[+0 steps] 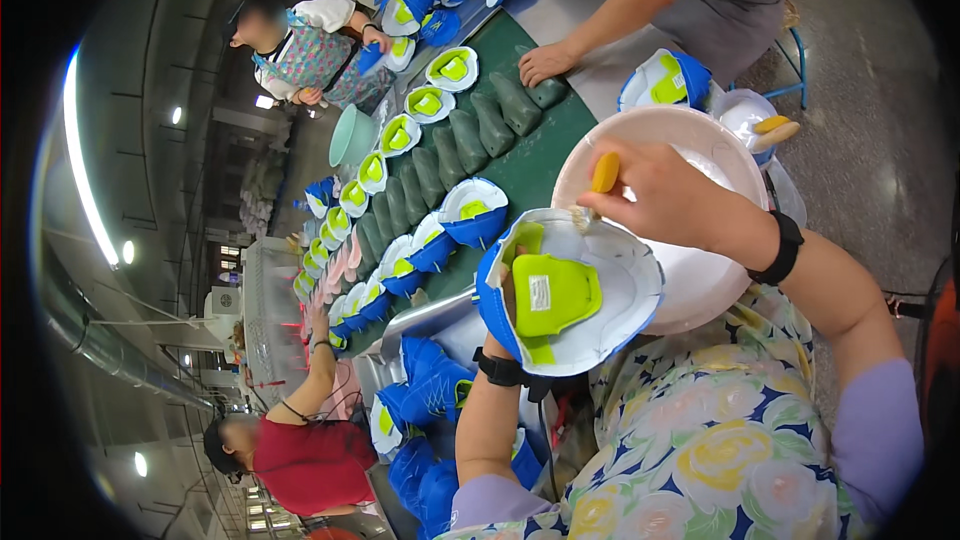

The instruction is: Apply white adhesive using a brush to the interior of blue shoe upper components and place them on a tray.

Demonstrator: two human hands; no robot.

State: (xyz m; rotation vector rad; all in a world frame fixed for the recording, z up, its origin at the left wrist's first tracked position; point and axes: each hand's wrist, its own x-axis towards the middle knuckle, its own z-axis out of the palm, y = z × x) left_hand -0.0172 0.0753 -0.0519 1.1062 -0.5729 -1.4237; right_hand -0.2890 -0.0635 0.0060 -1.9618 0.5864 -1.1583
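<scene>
My left hand, mostly hidden behind the piece, holds up a blue shoe upper with its white inner rim and lime-green tongue facing me. My right hand is closed on a brush with a yellow handle. The brush's pale bristles rest at the upper's far white edge. Just beyond and below my right hand stands a large pale pink basin, its inside white; the upper overlaps its left side.
A green conveyor belt carries rows of uppers and dark shoe lasts. Blue uppers are heaped left of my lap. A co-worker's hand rests on a last opposite. Another upper and a white tub stand beyond the basin.
</scene>
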